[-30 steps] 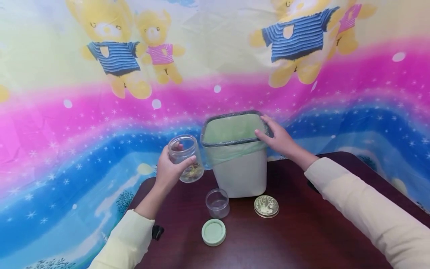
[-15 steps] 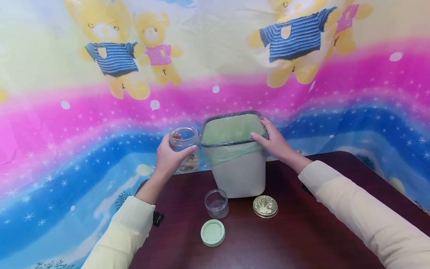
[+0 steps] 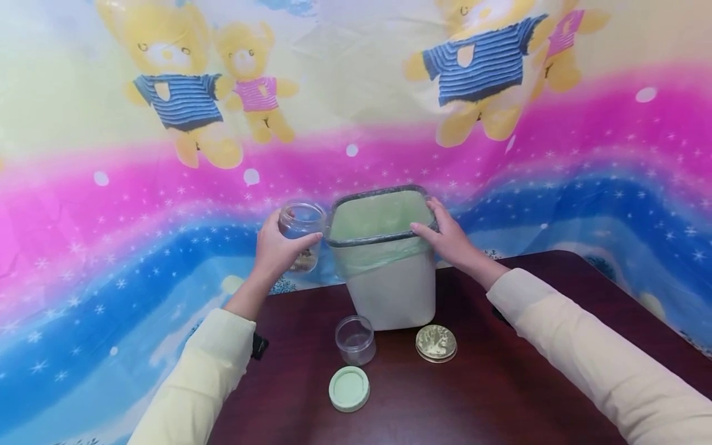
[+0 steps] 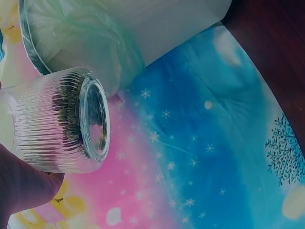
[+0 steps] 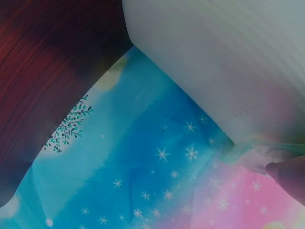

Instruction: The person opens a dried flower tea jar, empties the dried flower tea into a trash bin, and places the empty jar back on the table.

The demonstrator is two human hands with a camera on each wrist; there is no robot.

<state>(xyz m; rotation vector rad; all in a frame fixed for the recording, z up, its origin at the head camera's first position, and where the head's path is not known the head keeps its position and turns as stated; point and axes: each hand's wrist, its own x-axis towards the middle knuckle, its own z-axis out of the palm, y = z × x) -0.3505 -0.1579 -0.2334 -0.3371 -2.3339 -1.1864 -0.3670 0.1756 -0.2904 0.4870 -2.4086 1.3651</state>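
My left hand (image 3: 275, 247) grips a clear glass jar (image 3: 305, 226) and holds it in the air, left of a trash can (image 3: 389, 287). The jar has no lid on and stands roughly upright. In the left wrist view, the ribbed jar (image 4: 45, 114) has a dark layer of small bits at its bottom; what they are cannot be told. My right hand (image 3: 452, 240) holds the can's right rim, thumb at the front edge. In the right wrist view only a little of this hand (image 5: 288, 176) shows, beside the pale green liner (image 5: 250, 155).
On the dark wooden table (image 3: 484, 389), before the can, stand a small clear plastic tub (image 3: 356, 343), a light green round lid (image 3: 349, 389) and a gold-coloured lid (image 3: 436, 342). A printed bear curtain (image 3: 345, 111) hangs right behind the table.
My left hand has lifted the jar and brought it from a tilt to nearly upright beside the trash can. My right hand stays on the rim. The view has shifted slightly.
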